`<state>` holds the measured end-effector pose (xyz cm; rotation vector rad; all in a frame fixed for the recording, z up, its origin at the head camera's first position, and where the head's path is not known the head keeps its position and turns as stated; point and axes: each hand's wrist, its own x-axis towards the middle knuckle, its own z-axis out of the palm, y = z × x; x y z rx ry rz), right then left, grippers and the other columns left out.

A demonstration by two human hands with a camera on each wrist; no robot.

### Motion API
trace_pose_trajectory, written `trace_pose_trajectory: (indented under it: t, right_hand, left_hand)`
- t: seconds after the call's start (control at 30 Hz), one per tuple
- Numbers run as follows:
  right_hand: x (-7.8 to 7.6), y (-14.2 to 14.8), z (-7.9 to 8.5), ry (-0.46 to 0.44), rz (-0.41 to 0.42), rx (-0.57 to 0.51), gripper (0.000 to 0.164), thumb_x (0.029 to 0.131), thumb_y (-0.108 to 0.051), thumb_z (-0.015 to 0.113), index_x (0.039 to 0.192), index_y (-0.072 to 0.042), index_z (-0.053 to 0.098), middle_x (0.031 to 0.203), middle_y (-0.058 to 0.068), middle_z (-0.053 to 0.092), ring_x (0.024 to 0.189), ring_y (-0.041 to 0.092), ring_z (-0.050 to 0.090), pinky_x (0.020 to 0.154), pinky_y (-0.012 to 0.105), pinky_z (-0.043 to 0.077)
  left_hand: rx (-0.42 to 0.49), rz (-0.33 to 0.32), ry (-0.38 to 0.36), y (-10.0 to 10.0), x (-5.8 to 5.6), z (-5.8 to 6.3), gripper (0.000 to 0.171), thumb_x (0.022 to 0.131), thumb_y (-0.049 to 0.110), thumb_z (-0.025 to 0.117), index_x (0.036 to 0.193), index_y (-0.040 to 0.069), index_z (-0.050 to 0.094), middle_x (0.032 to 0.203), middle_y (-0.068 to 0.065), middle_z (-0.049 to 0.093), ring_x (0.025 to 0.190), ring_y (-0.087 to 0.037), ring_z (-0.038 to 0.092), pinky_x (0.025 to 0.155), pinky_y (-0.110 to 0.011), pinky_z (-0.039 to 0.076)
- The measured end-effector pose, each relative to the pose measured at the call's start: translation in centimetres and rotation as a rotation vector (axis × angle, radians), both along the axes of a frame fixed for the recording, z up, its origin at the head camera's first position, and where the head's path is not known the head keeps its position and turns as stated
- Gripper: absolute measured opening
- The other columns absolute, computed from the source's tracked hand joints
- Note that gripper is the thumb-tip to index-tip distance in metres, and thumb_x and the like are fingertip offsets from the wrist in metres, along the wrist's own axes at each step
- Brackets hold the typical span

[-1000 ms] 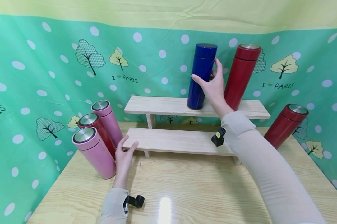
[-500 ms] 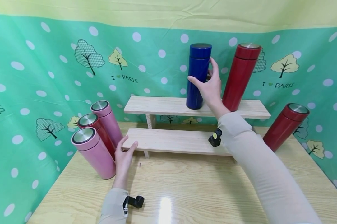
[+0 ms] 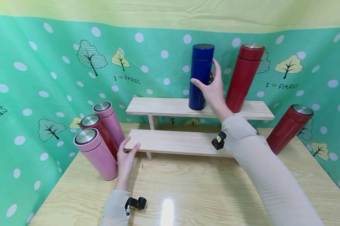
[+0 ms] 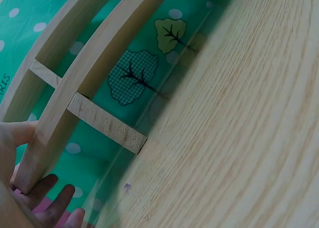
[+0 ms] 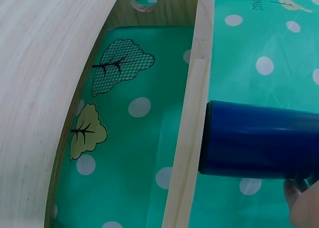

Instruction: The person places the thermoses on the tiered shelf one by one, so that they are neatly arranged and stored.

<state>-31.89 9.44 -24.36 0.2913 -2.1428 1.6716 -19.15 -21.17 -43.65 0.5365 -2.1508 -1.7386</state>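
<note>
On the upper board of a two-tier wooden shelf (image 3: pixel 170 106) stands a blue thermos flask (image 3: pixel 199 67), upright. My right hand (image 3: pixel 214 89) grips its side, thumb at the front and fingers wrapping behind; in the right wrist view the base of the blue flask (image 5: pixel 259 140) is right at the board's edge. My left hand (image 3: pixel 127 157) pinches the left end of the lower board (image 3: pixel 172 142), thumb on top. The left wrist view shows my left thumb (image 4: pixel 22 132) on one face of that board and the fingers spread below it. A red flask (image 3: pixel 244 78) stands right of the blue one.
Left of the shelf, two pink flasks (image 3: pixel 98 155) (image 3: pixel 110 122) and a red flask (image 3: pixel 103 135) stand close together on the table (image 3: pixel 170 185). Another red flask (image 3: pixel 289 128) stands at the right. A patterned green curtain (image 3: pixel 158 72) hangs behind.
My right hand has shifted the blue flask slightly left along the upper board, away from the red one. In the last half second it stays about there. The left hand keeps its hold.
</note>
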Motion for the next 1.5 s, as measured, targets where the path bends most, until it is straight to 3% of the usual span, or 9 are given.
trace_pose_trajectory:
  t: [0.13, 0.43, 0.73, 0.97, 1.27, 1.5]
  right_hand:
    - [0.5, 0.7, -0.3, 0.0, 0.014, 0.004, 0.091, 0.088, -0.037, 0.076, 0.157, -0.035, 0.016, 0.159, -0.001, 0.03, 0.141, 0.015, 0.035, 0.115, 0.04, 0.031]
    - [2.9, 2.6, -0.5, 0.098, 0.05, -0.002, 0.086, 0.09, -0.028, 0.075, 0.157, -0.022, 0.022, 0.155, 0.006, 0.039, 0.14, 0.019, 0.039, 0.115, 0.039, 0.031]
    - [6.0, 3.8, 0.5, 0.148, 0.08, 0.024, 0.079, 0.091, -0.021, 0.074, 0.155, -0.022, 0.028, 0.152, 0.002, 0.043, 0.138, 0.018, 0.041, 0.114, 0.038, 0.033]
    - [8.3, 5.0, -0.1, 0.163, 0.11, 0.016, 0.074, 0.091, -0.016, 0.073, 0.154, -0.023, 0.033, 0.15, 0.001, 0.046, 0.137, 0.017, 0.042, 0.114, 0.037, 0.033]
    - [10.5, 7.0, -1.5, 0.169, 0.053, 0.056, 0.069, 0.092, -0.012, 0.071, 0.152, -0.018, 0.037, 0.147, 0.003, 0.048, 0.134, 0.018, 0.046, 0.11, 0.031, 0.038]
    - [11.3, 8.7, -2.5, 0.167, 0.018, 0.08, 0.069, 0.092, -0.009, 0.07, 0.152, -0.017, 0.037, 0.148, 0.005, 0.049, 0.133, 0.018, 0.047, 0.107, 0.027, 0.04]
  left_hand:
    - [0.002, -0.001, -0.003, 0.1, 0.0, 0.0, 0.063, 0.089, 0.032, 0.075, 0.145, 0.015, 0.05, 0.157, -0.011, 0.035, 0.146, -0.028, 0.024, 0.118, -0.052, 0.012]
    - [0.018, -0.012, 0.004, 0.4, 0.0, -0.3, 0.064, 0.089, 0.032, 0.075, 0.145, 0.015, 0.049, 0.157, -0.012, 0.033, 0.146, -0.029, 0.023, 0.118, -0.05, 0.017]
    - [0.038, -0.018, 0.03, 0.3, -0.3, -0.3, 0.065, 0.089, 0.032, 0.075, 0.146, 0.015, 0.049, 0.158, -0.011, 0.032, 0.146, -0.027, 0.023, 0.118, -0.049, 0.019]
    - [0.026, -0.006, 0.024, 0.0, -0.2, 0.0, 0.064, 0.089, 0.031, 0.076, 0.145, 0.015, 0.05, 0.157, -0.011, 0.034, 0.145, -0.027, 0.024, 0.118, -0.048, 0.018]
    - [0.014, -0.015, 0.013, 0.1, -0.1, 0.0, 0.065, 0.09, 0.03, 0.075, 0.146, 0.014, 0.048, 0.157, -0.013, 0.033, 0.145, -0.028, 0.024, 0.118, -0.048, 0.018]
    - [0.022, -0.024, 0.021, 0.1, 0.0, 0.1, 0.064, 0.091, 0.028, 0.074, 0.147, 0.013, 0.047, 0.158, -0.013, 0.032, 0.146, -0.028, 0.023, 0.118, -0.048, 0.018]
